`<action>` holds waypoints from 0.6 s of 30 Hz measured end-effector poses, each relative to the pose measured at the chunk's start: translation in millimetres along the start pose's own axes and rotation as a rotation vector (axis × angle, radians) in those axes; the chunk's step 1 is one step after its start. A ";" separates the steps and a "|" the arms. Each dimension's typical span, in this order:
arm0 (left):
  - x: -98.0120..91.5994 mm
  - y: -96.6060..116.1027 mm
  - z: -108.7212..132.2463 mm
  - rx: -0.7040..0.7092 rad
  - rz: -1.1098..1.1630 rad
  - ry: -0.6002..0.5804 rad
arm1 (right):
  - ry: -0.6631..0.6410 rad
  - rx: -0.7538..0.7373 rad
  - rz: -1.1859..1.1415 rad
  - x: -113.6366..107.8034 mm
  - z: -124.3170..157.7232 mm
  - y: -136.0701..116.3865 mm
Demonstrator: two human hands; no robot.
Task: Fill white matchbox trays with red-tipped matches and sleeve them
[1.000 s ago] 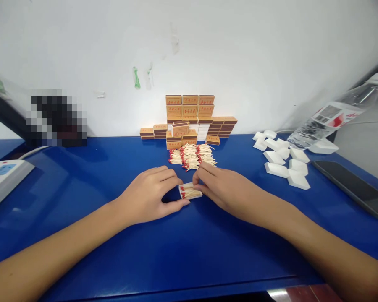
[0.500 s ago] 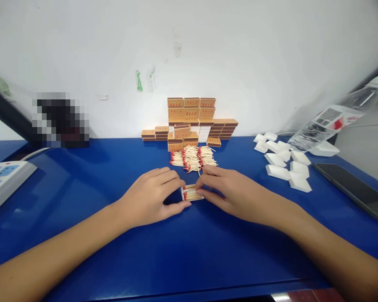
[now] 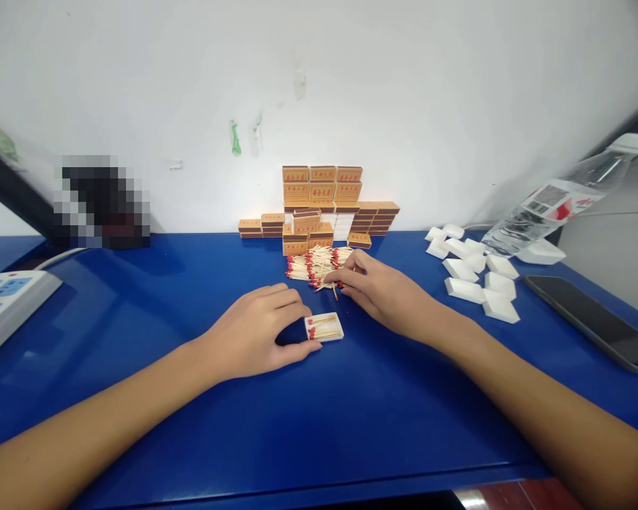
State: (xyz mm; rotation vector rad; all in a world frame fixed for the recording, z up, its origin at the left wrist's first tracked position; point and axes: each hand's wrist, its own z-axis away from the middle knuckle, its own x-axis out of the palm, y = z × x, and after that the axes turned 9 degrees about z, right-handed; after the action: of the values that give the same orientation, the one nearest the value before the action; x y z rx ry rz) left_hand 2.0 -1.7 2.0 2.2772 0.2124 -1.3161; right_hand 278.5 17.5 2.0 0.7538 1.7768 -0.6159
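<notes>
A small white matchbox tray [image 3: 324, 327] lies on the blue table [image 3: 319, 418], holding a few red-tipped matches. My left hand [image 3: 255, 333] steadies the tray, thumb and fingertips at its left end. Farther back my right hand [image 3: 377, 290] rests on a loose pile of matches [image 3: 313, 263], its fingers pinched together at the pile's near edge. What the fingers hold is too small to make out.
Stacked orange matchboxes [image 3: 322, 205] stand against the white wall. Several empty white trays [image 3: 473, 273] lie at the right, by a plastic bottle [image 3: 553, 205] and a dark phone [image 3: 590, 319]. A power strip [image 3: 5, 297] sits at the left edge.
My right hand has left the tray and moved back to the match pile. The tray now shows fewer matches covered. My left hand has stayed put.
</notes>
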 end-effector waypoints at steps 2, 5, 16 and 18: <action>0.4 -0.2 0.0 -0.006 0.002 -0.008 | -0.004 -0.004 0.026 2.0 -4.1 -2.0; 0.4 0.6 -0.1 -0.005 0.003 -0.010 | 0.012 -0.019 0.067 4.4 -9.2 -3.2; 0.3 -0.4 0.4 0.005 -0.018 -0.002 | 0.064 -0.006 0.112 11.9 -16.5 -4.7; 0.5 -0.6 0.1 0.006 -0.020 -0.003 | 0.043 0.001 0.169 12.7 -18.1 -5.8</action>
State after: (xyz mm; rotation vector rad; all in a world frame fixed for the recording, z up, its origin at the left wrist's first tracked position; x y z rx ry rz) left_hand 2.0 -1.3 1.3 2.2834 0.2311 -1.3311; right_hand 259.9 29.1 -4.3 0.9138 1.7304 -0.4907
